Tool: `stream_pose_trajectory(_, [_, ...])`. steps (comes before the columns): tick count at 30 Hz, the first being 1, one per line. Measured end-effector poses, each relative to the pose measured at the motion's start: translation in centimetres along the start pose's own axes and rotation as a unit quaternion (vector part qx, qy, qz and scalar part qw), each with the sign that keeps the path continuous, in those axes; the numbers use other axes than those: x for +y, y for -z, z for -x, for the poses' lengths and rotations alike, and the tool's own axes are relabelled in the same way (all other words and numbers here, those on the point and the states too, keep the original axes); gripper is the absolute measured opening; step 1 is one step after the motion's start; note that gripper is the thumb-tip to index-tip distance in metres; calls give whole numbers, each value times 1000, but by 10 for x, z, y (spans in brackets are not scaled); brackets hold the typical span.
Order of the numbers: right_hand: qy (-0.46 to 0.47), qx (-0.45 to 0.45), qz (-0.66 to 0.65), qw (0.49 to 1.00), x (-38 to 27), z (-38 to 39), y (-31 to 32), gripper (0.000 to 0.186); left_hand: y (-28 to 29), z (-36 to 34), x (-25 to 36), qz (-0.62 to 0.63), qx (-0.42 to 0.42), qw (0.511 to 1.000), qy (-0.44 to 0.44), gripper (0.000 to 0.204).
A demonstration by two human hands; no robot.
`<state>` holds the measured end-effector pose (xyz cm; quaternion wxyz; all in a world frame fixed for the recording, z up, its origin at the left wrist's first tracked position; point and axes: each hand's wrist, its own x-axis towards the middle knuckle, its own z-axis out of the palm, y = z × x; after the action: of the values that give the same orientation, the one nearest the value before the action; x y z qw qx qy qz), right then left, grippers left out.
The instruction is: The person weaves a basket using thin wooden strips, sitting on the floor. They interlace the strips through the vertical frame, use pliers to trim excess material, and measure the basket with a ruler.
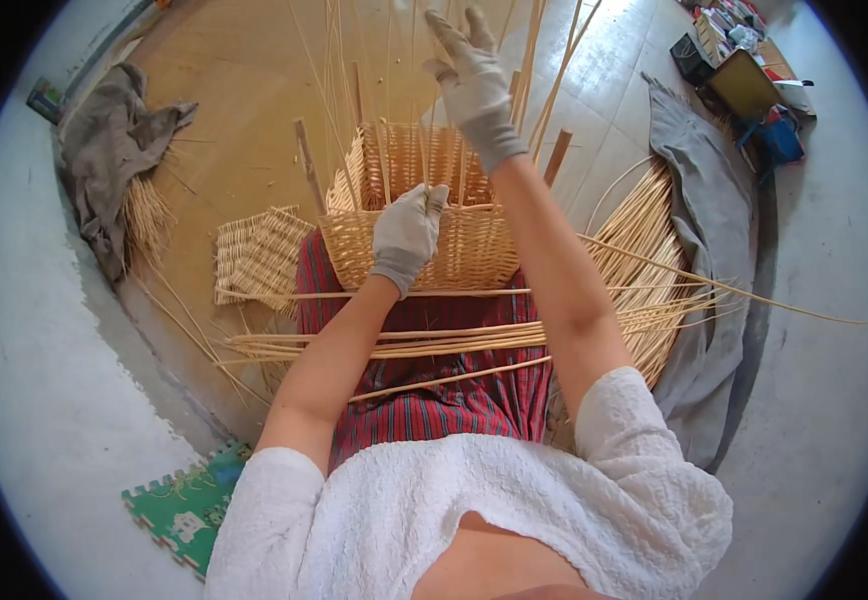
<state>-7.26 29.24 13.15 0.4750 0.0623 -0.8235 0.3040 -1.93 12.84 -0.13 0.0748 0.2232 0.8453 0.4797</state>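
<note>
The basket (469,245) is woven from pale straw-coloured wicker, box-shaped and open at the top, its lower walls closely worked. It stands upright against the far end of a striped red cloth (434,400). Four thick brown posts (309,165) rise at its corners, clear of the woven rim. Between them stand thinner pale stakes (384,165), many running long, slender and slightly splayed well above the walls.

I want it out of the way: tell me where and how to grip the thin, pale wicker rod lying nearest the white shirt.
Pinch the thin, pale wicker rod near its visible middle, probably best from above on the waist side: it is slender, lies crosswise over the red striped cloth, and a gap parts it from the pale, grouped wicker rods beyond.
</note>
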Motion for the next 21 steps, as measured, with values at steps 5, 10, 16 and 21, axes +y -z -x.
stream_pose_trajectory(5, [-104,108,-239,959,-37,63,35,71,32,-5,33,136,-124,970,161,42])
stream_pose_trajectory(10, [-275,219,-308,884,-26,189,113,37,32,-5,32,185,-138,960,159,33])
stream_pose_trajectory(16, [-307,178,-372,858,-57,188,120,28,14,-17,43,277,-69,930,233,36])
stream_pose_trajectory(21, [-416,198,-246,853,-14,174,157,17,13,2,48,316,82,942,74,33])
